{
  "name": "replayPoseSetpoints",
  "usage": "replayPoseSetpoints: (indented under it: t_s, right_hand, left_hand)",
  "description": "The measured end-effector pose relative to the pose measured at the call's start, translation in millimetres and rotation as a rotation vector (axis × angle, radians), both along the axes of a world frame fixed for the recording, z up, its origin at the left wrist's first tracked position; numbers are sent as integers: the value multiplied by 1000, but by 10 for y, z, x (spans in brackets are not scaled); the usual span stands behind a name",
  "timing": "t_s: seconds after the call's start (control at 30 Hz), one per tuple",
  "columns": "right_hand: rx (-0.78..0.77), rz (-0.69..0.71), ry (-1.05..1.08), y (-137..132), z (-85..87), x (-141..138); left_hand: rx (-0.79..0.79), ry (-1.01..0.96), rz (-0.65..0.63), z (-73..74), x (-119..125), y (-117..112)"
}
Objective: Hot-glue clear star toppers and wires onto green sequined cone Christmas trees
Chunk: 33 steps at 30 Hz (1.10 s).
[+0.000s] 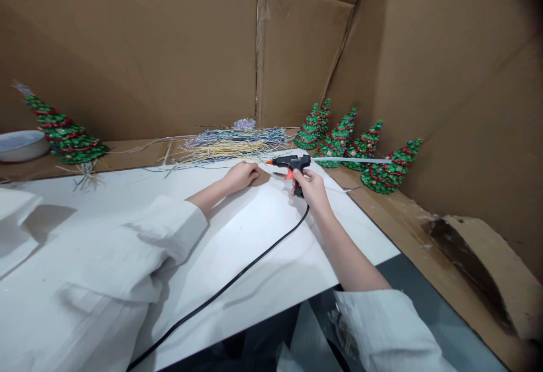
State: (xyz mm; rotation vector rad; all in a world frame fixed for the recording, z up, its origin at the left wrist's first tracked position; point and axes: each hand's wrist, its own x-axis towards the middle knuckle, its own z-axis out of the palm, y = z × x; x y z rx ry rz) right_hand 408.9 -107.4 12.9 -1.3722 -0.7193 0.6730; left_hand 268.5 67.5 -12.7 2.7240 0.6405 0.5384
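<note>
My right hand (311, 186) grips the handle of a black hot glue gun (292, 162) with an orange nozzle that points left; a glue stick (352, 160) juts from its back. The gun's black cord (237, 279) trails across the white sheet (271, 247) toward me. My left hand (241, 176) rests on the sheet just left of the nozzle, fingers curled closed; whatever it may hold is hidden. A pile of thin silver, blue and yellow strips (231, 145) lies just beyond both hands.
Several small green Christmas trees (339, 137) with red garlands stand at the right against cardboard walls (169, 44). Another tree (63, 132) leans at the far left beside a white bowl (21, 145). A torn cardboard piece (479, 259) lies at the right.
</note>
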Motion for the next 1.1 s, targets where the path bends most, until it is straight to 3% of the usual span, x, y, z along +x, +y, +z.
replayPoseSetpoints:
  t_s: [0.13, 0.43, 0.7, 1.1]
  right_hand:
    - [0, 4, 6, 4, -1, -4]
    - [-110, 41, 213, 25, 30, 10]
    - [-180, -5, 352, 28, 106, -2]
    - [-176, -30, 351, 10, 136, -25]
  left_hand:
    - [21, 14, -17, 2, -6, -51]
    - [105, 38, 141, -101, 62, -142]
    - [0, -59, 239, -132, 0, -77]
    - [-72, -230, 174, -79, -45, -18]
